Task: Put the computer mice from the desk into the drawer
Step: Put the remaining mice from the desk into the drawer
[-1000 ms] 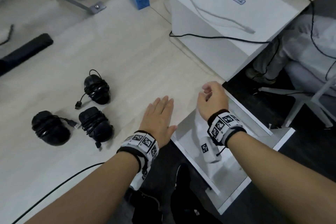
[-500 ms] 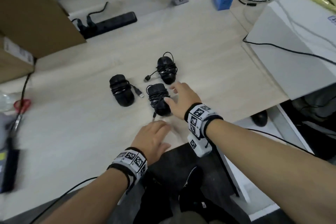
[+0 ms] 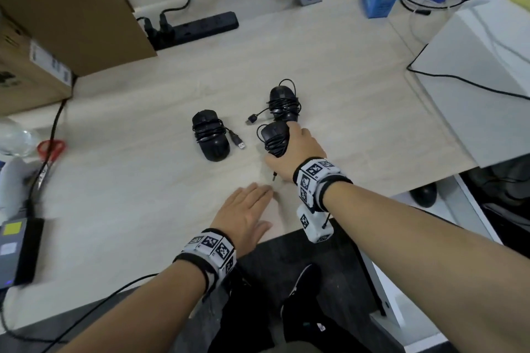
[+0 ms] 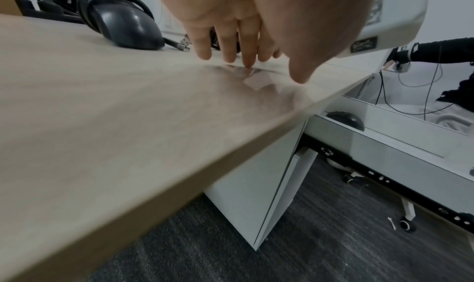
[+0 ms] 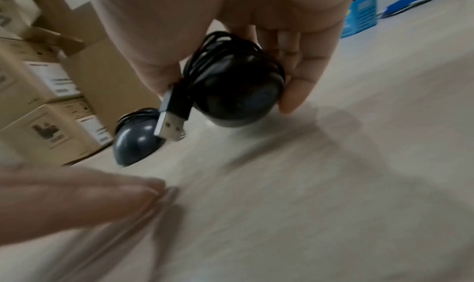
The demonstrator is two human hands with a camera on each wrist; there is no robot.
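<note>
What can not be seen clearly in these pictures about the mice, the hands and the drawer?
- Held mouse: head view, the right hand covers its near half; whether it has left the desk is unclear.
- Drawer: left wrist view, its wall hides the inside; only the top of one mouse inside shows.
- Left hand: right wrist view, blurred, cut off by the left edge.
- Far mouse: missing from both wrist views.

mice [image 3: 210,139]: glossy black plastic | desk [image 3: 329,71]: matt pale woodgrain

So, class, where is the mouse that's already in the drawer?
In the head view, that mouse sits at the right, inside the open drawer below the desk edge.
</note>
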